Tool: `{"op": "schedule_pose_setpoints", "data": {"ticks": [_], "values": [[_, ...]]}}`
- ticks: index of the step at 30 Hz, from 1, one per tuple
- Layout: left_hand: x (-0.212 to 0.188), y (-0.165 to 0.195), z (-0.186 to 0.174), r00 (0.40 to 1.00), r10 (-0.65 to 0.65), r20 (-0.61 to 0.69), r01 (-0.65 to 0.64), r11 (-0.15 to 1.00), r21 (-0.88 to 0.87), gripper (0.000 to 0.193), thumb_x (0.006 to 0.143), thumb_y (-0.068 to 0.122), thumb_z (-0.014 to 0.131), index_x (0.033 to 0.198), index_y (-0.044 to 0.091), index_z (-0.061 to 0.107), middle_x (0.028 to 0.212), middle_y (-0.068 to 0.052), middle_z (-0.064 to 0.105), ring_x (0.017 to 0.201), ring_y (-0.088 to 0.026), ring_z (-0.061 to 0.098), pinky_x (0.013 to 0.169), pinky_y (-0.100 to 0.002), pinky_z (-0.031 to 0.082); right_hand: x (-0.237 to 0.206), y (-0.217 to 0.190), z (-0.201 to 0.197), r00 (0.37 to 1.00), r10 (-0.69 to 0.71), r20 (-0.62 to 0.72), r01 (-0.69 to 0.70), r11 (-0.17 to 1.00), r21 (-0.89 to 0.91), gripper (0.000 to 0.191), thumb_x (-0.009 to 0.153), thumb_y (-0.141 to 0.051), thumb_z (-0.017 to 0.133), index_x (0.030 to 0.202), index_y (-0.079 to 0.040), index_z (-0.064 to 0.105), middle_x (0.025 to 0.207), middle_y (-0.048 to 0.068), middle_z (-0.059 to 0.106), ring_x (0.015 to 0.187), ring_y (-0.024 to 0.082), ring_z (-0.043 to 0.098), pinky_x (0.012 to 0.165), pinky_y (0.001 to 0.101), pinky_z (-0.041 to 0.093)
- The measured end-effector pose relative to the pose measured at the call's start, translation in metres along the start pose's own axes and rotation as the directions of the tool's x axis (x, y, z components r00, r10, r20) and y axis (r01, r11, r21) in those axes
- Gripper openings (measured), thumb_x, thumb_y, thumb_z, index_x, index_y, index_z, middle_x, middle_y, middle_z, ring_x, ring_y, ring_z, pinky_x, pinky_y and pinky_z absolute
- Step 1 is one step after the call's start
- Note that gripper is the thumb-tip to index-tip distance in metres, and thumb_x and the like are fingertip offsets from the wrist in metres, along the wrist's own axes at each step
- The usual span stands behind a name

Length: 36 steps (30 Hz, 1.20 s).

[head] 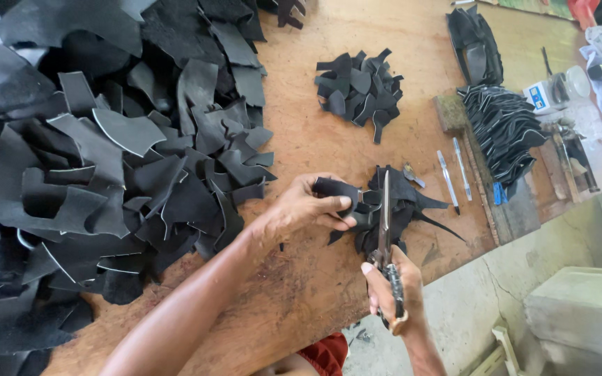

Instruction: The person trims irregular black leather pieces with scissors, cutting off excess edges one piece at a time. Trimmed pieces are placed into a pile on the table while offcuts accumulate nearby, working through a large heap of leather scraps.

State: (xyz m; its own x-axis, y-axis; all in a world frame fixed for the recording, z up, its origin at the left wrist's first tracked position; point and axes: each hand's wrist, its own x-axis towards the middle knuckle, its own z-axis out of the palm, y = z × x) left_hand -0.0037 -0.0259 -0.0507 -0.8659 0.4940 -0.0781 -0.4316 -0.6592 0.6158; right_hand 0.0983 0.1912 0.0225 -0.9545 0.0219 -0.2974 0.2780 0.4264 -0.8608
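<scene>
A small black leather piece is pinched in the grip of the left hand, just above the brown wooden desk. Long metal scissors are clenched in the right hand, and their blades are pointed up beside that piece. A small pile of black scraps is seen right under the scissors. A huge heap of black leather sheets is spread far left of the scissors. Two pens are laid to their right.
</scene>
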Motion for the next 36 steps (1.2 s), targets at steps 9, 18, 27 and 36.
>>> {"op": "schedule_pose_setpoints", "data": {"ticks": [9,18,27,36], "values": [[-0.003,0.004,0.007,0.992,0.099,-0.083,-0.092,0.992,0.082,0.025,0.087,0.008,0.08,0.107,-0.002,0.07,0.09,-0.009,0.073,0.075,-0.015,0.072,0.066,-0.026,0.059,-0.008,-0.009,0.004,0.989,-0.014,0.145,0.01,1.0,0.027,0.023,0.087,-0.02,0.058,0.107,-0.008,0.054,0.073,0.005,0.054,0.063,0.014,0.058,0.058,0.0309,0.051],[-0.012,0.002,0.033,0.982,0.049,-0.182,-0.07,0.991,-0.114,0.021,0.087,0.012,0.079,0.102,0.0,0.071,0.088,-0.006,0.075,0.069,-0.011,0.069,0.062,-0.023,0.056,-0.007,-0.025,0.026,0.978,-0.162,0.13,0.182,0.969,-0.165,0.025,0.09,-0.023,0.061,0.107,-0.005,0.055,0.072,0.005,0.057,0.064,0.015,0.062,0.059,0.0334,0.051],[-0.013,0.005,0.03,0.964,0.171,-0.202,-0.135,0.975,0.179,0.016,0.089,0.016,0.079,0.095,0.001,0.078,0.079,-0.005,0.076,0.063,-0.01,0.067,0.058,-0.023,0.054,-0.001,-0.033,0.03,0.989,-0.107,0.099,0.119,0.986,-0.119,0.026,0.086,-0.018,0.062,0.108,-0.005,0.058,0.069,0.003,0.057,0.057,0.013,0.059,0.05,0.0308,0.054],[-0.013,0.007,0.031,0.961,0.164,-0.225,-0.094,0.952,0.29,0.016,0.087,0.016,0.079,0.095,0.002,0.079,0.078,-0.005,0.076,0.059,-0.01,0.066,0.054,-0.024,0.053,0.0,-0.033,0.028,0.989,-0.133,0.07,0.143,0.974,-0.173,0.018,0.086,-0.016,0.064,0.096,-0.002,0.058,0.061,0.003,0.057,0.045,0.012,0.059,0.043,0.0289,0.052]]}}
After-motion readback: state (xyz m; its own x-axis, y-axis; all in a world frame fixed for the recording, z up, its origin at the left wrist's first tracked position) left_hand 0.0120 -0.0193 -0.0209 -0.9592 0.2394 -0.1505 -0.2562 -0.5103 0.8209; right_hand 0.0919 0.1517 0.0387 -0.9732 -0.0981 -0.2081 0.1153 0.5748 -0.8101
